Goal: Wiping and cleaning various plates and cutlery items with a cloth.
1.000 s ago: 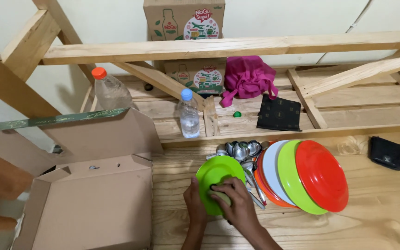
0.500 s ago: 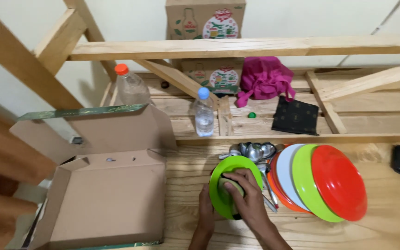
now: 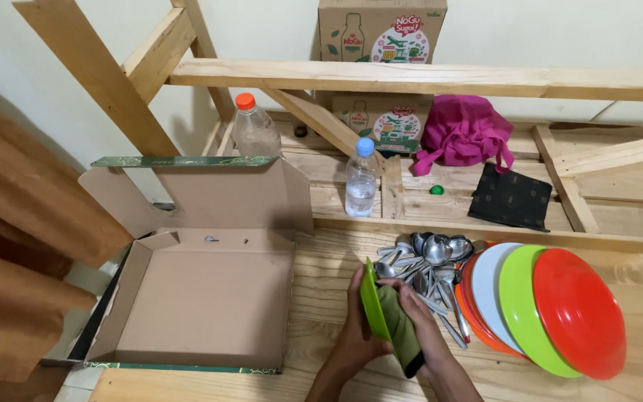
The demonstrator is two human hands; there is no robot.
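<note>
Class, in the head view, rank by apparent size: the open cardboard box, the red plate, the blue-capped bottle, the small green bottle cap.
Largest to smallest:
1. open cardboard box
2. red plate
3. blue-capped bottle, though it stands farther from the camera
4. small green bottle cap

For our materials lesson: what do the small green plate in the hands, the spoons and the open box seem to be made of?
Small green plate: probably plastic, uniformly bright with a smooth, slightly glossy face. Spoons: metal, likely steel, with mirror-like grey bowls. Open brown box: cardboard, matte with creased, folded flaps.
</note>
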